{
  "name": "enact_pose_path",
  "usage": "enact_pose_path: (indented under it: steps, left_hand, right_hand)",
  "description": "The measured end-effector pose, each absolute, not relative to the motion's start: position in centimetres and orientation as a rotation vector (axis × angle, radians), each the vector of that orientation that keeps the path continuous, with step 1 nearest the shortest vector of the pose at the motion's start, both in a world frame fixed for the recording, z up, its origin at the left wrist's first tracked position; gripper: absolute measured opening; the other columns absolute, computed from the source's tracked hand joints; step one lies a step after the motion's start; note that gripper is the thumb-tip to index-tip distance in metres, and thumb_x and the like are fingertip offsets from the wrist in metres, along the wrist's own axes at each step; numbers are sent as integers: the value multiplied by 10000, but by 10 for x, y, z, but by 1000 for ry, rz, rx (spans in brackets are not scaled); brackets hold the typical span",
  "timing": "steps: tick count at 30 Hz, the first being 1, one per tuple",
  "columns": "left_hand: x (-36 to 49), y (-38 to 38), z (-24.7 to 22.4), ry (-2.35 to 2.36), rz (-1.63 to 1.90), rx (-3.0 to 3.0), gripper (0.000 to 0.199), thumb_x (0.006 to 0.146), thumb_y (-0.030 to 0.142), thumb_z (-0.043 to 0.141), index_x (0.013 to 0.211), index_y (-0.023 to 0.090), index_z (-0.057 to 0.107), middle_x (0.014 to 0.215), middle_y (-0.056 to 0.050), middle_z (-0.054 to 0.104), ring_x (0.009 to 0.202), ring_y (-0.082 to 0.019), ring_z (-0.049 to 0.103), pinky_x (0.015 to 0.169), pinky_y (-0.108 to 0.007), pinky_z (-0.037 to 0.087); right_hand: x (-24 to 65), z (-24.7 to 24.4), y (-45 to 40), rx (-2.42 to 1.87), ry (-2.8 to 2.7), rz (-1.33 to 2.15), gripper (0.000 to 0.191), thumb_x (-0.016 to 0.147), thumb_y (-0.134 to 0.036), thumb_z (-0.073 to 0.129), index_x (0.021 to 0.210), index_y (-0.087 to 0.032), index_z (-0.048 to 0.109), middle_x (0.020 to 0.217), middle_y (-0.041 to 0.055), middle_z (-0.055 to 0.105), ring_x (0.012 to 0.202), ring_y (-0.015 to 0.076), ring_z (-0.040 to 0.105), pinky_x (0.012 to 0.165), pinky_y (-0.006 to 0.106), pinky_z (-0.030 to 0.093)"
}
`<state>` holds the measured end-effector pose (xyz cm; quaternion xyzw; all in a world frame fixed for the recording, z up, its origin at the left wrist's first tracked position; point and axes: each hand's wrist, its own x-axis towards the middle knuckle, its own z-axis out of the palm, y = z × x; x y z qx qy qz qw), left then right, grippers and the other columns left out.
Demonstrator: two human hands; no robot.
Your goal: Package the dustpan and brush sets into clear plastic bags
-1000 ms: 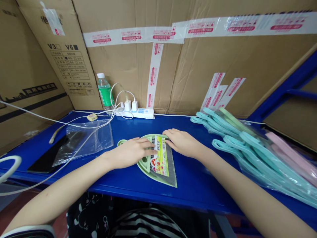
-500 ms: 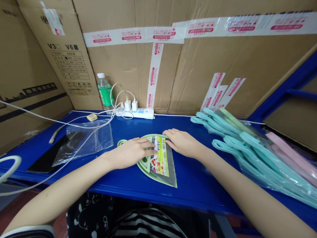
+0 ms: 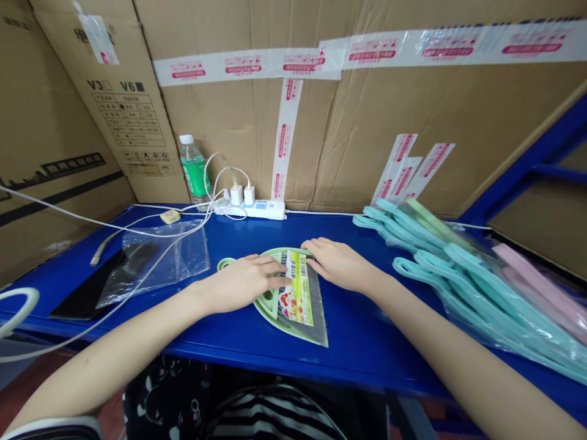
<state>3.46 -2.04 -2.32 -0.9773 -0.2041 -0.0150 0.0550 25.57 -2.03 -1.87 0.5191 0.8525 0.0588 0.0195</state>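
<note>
A light green dustpan with a grey-bristled brush [image 3: 320,327] lies on the blue table in front of me. Across the bristles sits a yellow and white label [image 3: 300,293] with red pictures. My left hand [image 3: 245,281] rests over the green handle side, its fingers spread and reaching onto the label. At the far right corner of the set, my right hand [image 3: 332,263] has its thumb and fingers closed on the edge.
Bagged turquoise, green and pink brush sets [image 3: 440,275] lie on the right. At the left are a clear plastic bag [image 3: 183,253], a black phone [image 3: 85,293] and loose white cables. A power strip [image 3: 270,209] and a bottle [image 3: 196,174] stand before cardboard.
</note>
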Motion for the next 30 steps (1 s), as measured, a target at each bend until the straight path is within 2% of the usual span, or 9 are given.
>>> enact_pose_path:
  steps: [9,30]
  left_hand:
    - [37,-21,-22,-620,39,-2920,392,938,88,434,1275,244,559,1290,-60,606,1242,-196,507,991,-350,411]
    - [36,-22,-22,-579,-3,-2893,381,930,88,460,1266,227,570,1256,-72,625,1217,-206,528,954,-354,442]
  right_hand:
    - [254,-17,-21,1614,2625,171,160,932,-155,463,1055,-159,565,1050,113,675,997,240,609,781,312,458]
    - [253,-17,-21,1604,2614,194,170,936,-156,461,1071,-151,565,1050,116,675,998,240,612,782,314,462]
